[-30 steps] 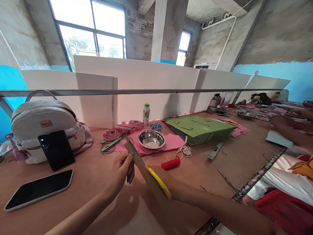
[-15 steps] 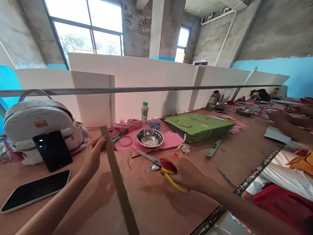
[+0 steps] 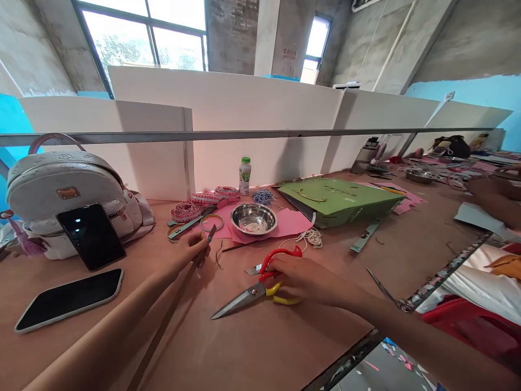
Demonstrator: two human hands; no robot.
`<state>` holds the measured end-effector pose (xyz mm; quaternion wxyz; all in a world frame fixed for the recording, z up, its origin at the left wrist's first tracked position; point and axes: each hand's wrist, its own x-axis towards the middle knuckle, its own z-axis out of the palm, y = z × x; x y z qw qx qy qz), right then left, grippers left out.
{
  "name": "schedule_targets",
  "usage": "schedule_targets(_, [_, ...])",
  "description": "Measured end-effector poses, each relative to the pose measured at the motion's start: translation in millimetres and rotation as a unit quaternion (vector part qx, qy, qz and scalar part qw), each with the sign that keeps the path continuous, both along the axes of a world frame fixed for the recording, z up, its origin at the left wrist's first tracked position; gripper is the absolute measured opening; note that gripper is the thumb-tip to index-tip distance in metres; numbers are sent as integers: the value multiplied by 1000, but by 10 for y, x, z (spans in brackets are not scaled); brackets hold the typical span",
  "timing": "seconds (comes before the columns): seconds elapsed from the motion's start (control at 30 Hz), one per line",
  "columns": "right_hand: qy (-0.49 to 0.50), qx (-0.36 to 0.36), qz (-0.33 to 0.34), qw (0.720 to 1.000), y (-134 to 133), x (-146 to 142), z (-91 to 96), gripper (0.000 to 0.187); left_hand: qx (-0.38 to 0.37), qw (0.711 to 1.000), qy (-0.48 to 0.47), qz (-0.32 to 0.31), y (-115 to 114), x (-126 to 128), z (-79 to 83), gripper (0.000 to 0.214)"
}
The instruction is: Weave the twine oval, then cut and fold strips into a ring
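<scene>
Below round steel bowl (image 3: 253,219), on pinkish-brown worktop (image 3: 252,347): my left hand (image 3: 191,251) pinching narrow brown cardboard strip (image 3: 167,320); my right hand (image 3: 303,278) gripping red-and-yellow-handled steel scissors (image 3: 244,298).

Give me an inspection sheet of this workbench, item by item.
Surface: tan-brown bench top, scattered with small scraps.
Job's things: cardboard strip; red-and-yellow-handled shears, lying on the bench.
Clutter: steel bowl on pink paper; green paper bag; white backpack; two phones; small bottle; white string.
Hands: left hand grips the strip; right hand lies over the shears' handles.
Cables: nothing seen.
Surroundings: white partition boards, steel rail, window; a co-worker's hand at right.
</scene>
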<state>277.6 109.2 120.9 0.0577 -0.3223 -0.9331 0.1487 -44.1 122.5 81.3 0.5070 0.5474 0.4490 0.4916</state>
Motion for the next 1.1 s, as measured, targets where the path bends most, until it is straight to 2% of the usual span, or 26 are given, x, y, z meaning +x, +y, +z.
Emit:
schedule_targets(0.1, [-35, 10, 9, 999, 29, 23, 62, 18, -7, 1000, -11, -19, -44, 93, -131, 40])
schedule_targets(0.23, [-54, 41, 17, 998, 123, -114, 111, 13, 4, 999, -37, -11, -79, 108, -194, 37])
schedule_targets(0.33, [-21, 68, 88, 994, 277, -436, 12, 12, 15, 997, -66, 30, -44, 33, -223, 35])
schedule_targets(0.43, [-23, 184, 213, 959, 472, -860, -155, 18, 22, 994, -90, 61, 9, -35, -262, 35])
schedule_targets(0.5, [-46, 244, 238, 939, 602, -1101, -242, 19, 23, 993, -99, 66, 33, -54, -283, 35])
schedule_targets(0.63, [-53, 251, 241, 936, 804, -1337, -315, 20, 22, 992, -105, 67, 60, -61, -300, 37])
schedule_targets(0.77, [-30, 217, 220, 950, 871, -1312, -333, 16, 22, 992, -109, 62, 89, -78, -315, 37])
schedule_targets(0.9, [7, 162, 175, 971, 775, -1173, -248, 10, 24, 992, -114, 55, 101, -91, -328, 32])
schedule_targets(0.97, [55, 82, 155, 983, 669, -1079, -116, 12, 25, 992, -116, 53, 96, -89, -324, 32])
schedule_targets(1.0, [98, 0, 144, 985, 602, -1022, -24, 14, 26, 991, -116, 54, 91, -85, -319, 32])
schedule_targets(1.07, [150, -156, 131, 968, 440, -887, 196, 21, 26, 991, -115, 57, 76, -77, -305, 31])
schedule_targets(1.1, [148, -201, 137, 958, 348, -806, 314, 21, 25, 991, -114, 59, 68, -73, -298, 30])
